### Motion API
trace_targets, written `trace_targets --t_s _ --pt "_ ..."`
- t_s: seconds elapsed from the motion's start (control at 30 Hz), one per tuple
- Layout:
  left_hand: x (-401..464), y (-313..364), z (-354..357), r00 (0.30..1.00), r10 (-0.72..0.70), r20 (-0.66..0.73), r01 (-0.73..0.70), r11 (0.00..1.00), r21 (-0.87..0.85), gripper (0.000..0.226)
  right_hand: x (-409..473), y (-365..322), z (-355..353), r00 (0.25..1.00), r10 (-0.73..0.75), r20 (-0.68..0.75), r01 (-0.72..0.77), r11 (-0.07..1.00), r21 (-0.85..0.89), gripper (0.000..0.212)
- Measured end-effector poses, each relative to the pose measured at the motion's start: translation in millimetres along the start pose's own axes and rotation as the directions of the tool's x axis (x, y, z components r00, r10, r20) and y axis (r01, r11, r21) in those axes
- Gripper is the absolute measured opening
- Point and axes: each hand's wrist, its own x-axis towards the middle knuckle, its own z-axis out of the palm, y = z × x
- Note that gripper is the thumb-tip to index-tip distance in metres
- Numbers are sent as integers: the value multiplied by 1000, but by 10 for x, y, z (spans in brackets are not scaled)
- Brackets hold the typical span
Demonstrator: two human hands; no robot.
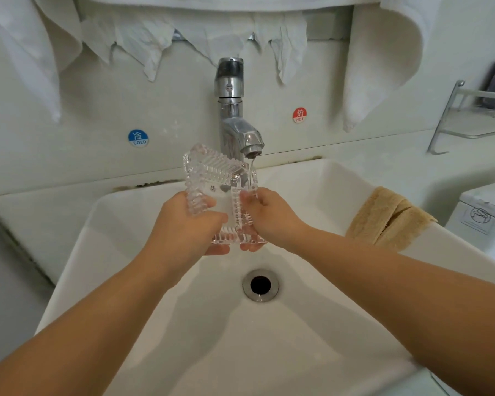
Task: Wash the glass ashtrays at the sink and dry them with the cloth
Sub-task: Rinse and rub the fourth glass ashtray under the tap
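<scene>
A square ribbed glass ashtray (212, 178) is held tilted over the white sink (132, 218), just under the chrome faucet (232, 110). A thin stream of water runs from the spout onto its right edge. My left hand (183, 227) grips the ashtray's left side, fingers curled under it. Its right side is gripped by my right hand (269, 218), thumb on the rim by the water. A tan cloth (389, 218) lies folded over the sink's right rim.
The drain (260, 284) is open in the basin's middle. White towels (383, 58) hang above on the wall. A metal rack (469, 110) is mounted at right, and a white toilet tank (486, 212) stands beside the sink.
</scene>
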Motion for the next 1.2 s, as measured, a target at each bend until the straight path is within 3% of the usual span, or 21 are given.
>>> trace_targets --t_s 0.07,0.17,0.23,0.33,0.43,0.6,0.67,0.8,0.87,0.93,1.0,1.1,1.2 --pt "-1 8 -6 1000 4 -20 -4 1000 -6 23 -17 -7 -1 995 36 88 -38 999 12 5" --pt "1 39 -24 999 17 -29 -18 1000 -24 22 -15 21 -57 964 79 252 -104 991 87 43" --pt "1 65 -30 999 25 -29 -26 999 -34 21 -26 26 -85 947 79 311 -141 973 184 56" --pt "-12 80 -39 999 29 -14 -30 998 -55 21 -35 11 -81 975 93 203 -138 965 222 42" --pt "-44 80 -30 1000 18 16 -16 996 -91 20 -57 -33 -26 999 34 -22 -32 997 65 10" --pt "-81 24 75 998 50 38 -49 998 -31 24 -53 -36 47 972 21 -236 -56 988 -142 50" --pt "-83 11 72 999 44 25 -43 998 -38 24 -67 -50 62 975 23 -222 -66 980 -190 48" --pt "-70 54 -2 1000 -2 5 3 992 -126 21 -90 -48 36 999 44 7 -43 989 -143 15" --pt "-61 72 -23 1000 -21 9 22 990 -143 22 -106 -35 9 998 23 54 -18 996 -88 17" --pt "-62 77 -10 1000 -17 18 19 994 -107 24 -129 -35 -13 1000 -3 -9 3 1000 -8 11" --pt "-81 70 21 999 -17 47 22 994 -104 25 -128 -51 -26 993 -18 -113 19 1000 3 25" --pt "-123 42 85 996 4 94 3 997 -77 26 -82 -33 -27 972 -64 -228 24 984 -175 51" --pt "-107 31 83 998 -4 60 8 998 -62 25 -47 -4 -4 969 -93 -229 34 968 -248 52"
